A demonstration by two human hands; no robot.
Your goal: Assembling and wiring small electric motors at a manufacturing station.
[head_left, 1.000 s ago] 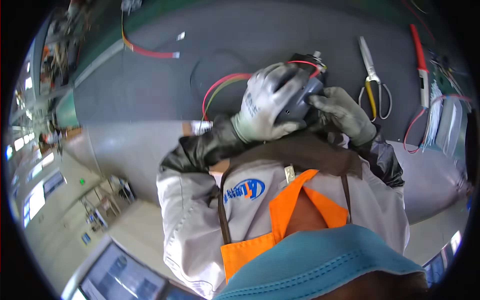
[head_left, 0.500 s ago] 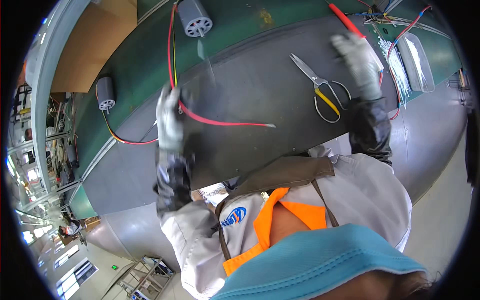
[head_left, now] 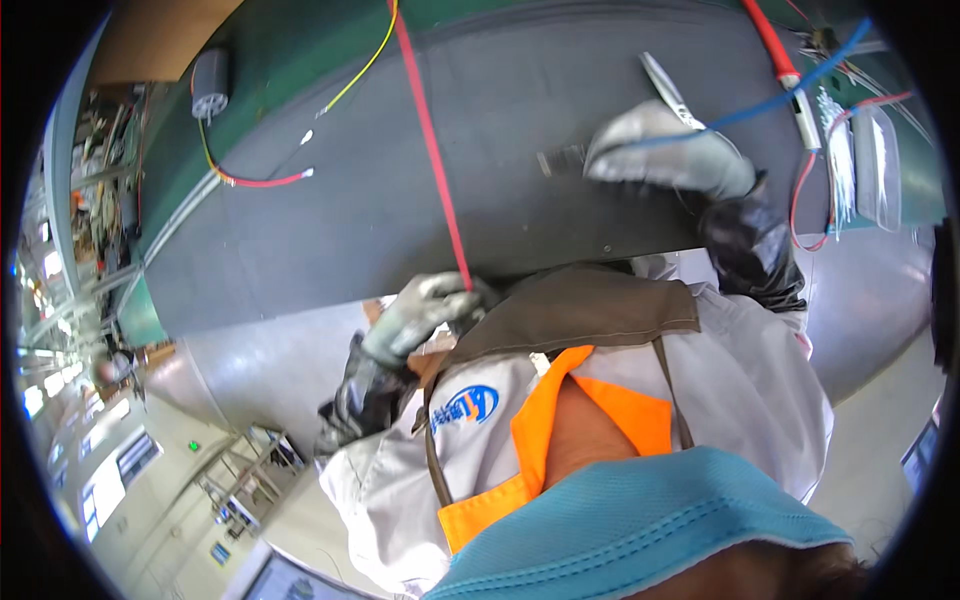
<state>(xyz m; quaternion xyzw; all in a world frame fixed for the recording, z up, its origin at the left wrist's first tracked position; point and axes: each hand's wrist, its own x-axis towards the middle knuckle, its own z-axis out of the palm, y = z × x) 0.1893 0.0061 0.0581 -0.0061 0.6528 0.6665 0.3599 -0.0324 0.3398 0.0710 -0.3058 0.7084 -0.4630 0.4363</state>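
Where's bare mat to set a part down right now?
The dark mat is bare between the grey motor with its leads and the red wire, towards the front edge; also between that wire and the right hand. Crowded rightward: scissors, blue wire, red-handled tool, clear tray.

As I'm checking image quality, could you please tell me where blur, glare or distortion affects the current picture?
Head view: the right hand looks smeared, and the blue wire near it is soft too; the windows at lower left are washed out; the dark mat shows a far edge bent into a curve.
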